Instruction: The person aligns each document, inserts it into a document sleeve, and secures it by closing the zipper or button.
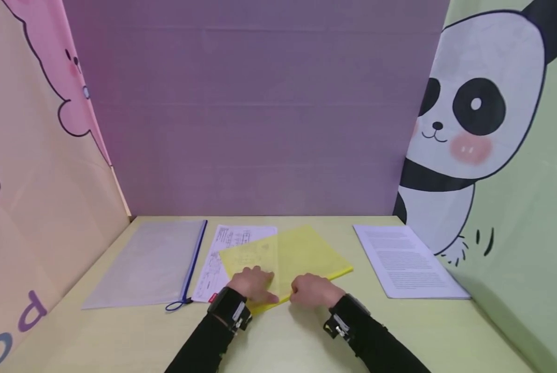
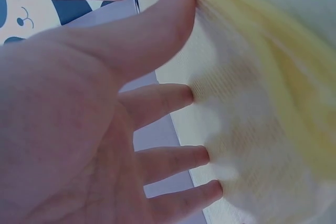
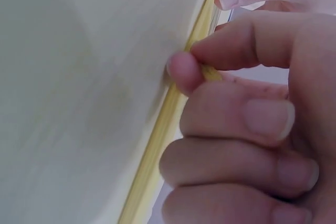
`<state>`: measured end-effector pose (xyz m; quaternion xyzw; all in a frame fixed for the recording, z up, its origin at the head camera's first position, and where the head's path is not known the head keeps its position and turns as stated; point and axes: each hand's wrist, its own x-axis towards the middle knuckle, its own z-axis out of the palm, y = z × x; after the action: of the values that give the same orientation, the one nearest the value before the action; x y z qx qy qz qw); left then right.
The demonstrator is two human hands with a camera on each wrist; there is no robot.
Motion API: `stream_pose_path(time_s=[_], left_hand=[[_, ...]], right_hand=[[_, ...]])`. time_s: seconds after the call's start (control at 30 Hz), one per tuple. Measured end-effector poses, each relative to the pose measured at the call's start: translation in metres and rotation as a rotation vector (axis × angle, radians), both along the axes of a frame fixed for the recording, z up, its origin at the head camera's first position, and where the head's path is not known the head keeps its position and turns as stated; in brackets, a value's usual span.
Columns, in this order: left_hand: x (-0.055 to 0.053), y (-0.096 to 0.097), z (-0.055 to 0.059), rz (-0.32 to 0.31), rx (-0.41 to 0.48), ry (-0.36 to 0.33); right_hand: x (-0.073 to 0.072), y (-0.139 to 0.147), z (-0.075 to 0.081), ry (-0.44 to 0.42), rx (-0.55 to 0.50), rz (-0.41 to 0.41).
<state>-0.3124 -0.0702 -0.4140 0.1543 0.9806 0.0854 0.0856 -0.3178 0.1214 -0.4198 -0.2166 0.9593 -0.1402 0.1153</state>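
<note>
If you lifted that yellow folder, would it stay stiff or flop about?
The yellow folder would probably flop: its rim bows in the left wrist view. It's likely light too, looking thin enough that the printed sheet shows through faintly.

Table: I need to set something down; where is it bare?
Bare: between the yellow folder and paper stack, and on the near side of that stack and the clear folder. Crowded: around the left hand, right hand and printed sheet.
</note>
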Motion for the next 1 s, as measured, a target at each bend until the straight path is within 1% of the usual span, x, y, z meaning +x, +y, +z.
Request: stream_pose_path(time_s=[0.17, 0.23, 0.57, 0.73, 1.0], left_hand=[[0.0013, 0.0011, 0.0015, 0.020, 0.003, -0.007], [0.0019, 0.0013, 0.0022, 0.027, 0.003, -0.012], [0.0017, 0.0019, 0.0019, 0.026, 0.004, -0.011], [0.0013, 0.0021, 0.0006, 0.029, 0.002, -0.005], [0.0000, 0.0023, 0.0012, 0.030, 0.005, -0.001]], right_hand=[[0.0007, 0.0023, 0.0030, 0.029, 0.017, -0.013], [0.0005, 0.0028, 0.0035, 0.026, 0.018, -0.012], [0.0003, 0.0030, 0.0027, 0.016, 0.036, -0.022], [-0.0004, 0.0059, 0.0027, 0.033, 0.042, -0.036], [-0.0059, 0.0102, 0.0023, 0.025, 0.053, -0.044]])
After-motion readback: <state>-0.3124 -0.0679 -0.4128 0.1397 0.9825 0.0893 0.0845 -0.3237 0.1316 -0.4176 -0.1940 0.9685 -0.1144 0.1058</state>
